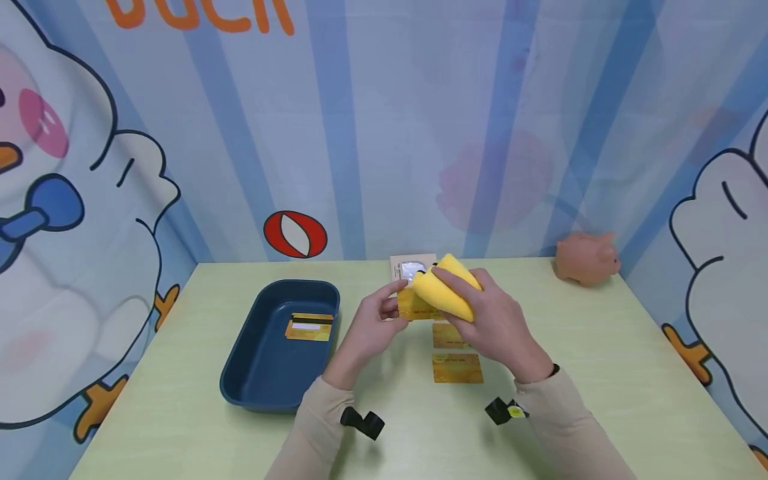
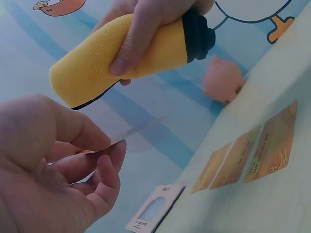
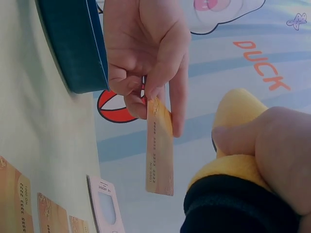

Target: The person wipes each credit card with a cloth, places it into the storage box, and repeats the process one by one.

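Pink pig (image 1: 587, 259): stands with its snout to the right
Table (image 1: 612, 347): pale green, under the pig
Backdrop (image 1: 408, 133): blue-striped, rising behind the pig
Faint pink flower (image 1: 498, 183): printed above and left of the pig
Red-and-white ball (image 1: 295, 235): printed well left of the pig
Orange lettering (image 1: 234, 26): "DUCK", high to the pig's left
White bird (image 1: 108, 200): printed, blue-bowed, far left of the pig

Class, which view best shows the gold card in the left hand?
The right wrist view: the gold card shows its printed face and digits, unblocked except where the left hand pinches it. The head view shows it partly hidden behind the yellow bundle; the left wrist view catches it nearly edge-on, a thin sliver.
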`<state>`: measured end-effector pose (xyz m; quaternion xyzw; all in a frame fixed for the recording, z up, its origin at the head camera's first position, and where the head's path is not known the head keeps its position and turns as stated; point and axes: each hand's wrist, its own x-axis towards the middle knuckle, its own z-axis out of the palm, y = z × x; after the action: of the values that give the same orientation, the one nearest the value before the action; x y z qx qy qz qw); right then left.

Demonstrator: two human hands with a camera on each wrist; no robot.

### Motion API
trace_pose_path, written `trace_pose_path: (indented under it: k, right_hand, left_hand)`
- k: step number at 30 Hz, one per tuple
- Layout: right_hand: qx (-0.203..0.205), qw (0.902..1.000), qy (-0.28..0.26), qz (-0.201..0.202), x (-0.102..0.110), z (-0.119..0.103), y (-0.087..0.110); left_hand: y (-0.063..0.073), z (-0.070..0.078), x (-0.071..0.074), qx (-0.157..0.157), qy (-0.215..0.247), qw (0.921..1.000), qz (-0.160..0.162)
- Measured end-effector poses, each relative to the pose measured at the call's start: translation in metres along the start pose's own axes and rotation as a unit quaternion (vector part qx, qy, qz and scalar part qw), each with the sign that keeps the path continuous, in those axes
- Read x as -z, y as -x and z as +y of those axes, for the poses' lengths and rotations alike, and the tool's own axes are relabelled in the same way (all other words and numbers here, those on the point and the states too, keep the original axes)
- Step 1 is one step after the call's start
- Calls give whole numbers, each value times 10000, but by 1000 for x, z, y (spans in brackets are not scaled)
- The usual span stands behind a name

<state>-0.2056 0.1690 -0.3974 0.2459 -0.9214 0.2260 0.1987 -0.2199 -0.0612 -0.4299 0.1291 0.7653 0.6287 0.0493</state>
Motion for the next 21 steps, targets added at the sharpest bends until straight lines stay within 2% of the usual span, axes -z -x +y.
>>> trace_pose_path:
  k: [4,16,21]
  right_hand:
    - [229,9997,-57,65,0,0,0]
    - [677,9976,0,142,-3,-3,2]
    - [742,9972,7,98,-5,-6,1]
  left_hand:
    - [1,1,2,-22,206,9995,-226]
    - [1,5,7,-180,212,9978,-597]
    - [0,7,8,-220,517,9948,-846]
